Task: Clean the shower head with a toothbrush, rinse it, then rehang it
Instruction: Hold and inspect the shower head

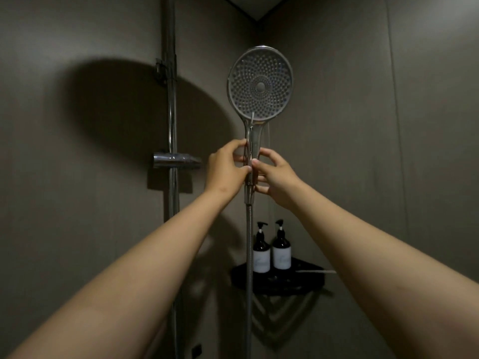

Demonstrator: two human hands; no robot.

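A round chrome shower head [260, 85] faces me, upright, with its handle pointing down in the corner of the shower. My left hand [225, 168] grips the handle from the left. My right hand [276, 174] holds the same handle from the right, fingers curled round it. A metal hose [249, 255] hangs straight down from the handle's lower end. On the rail to the left sits the chrome holder bracket [176, 161], with nothing in it. No toothbrush is in view.
A vertical chrome rail [171, 112] runs up the left wall. Two dark pump bottles [261, 251] [281, 248] with white labels stand on a black corner shelf [308, 279] below the hands. Grey walls meet in the corner behind.
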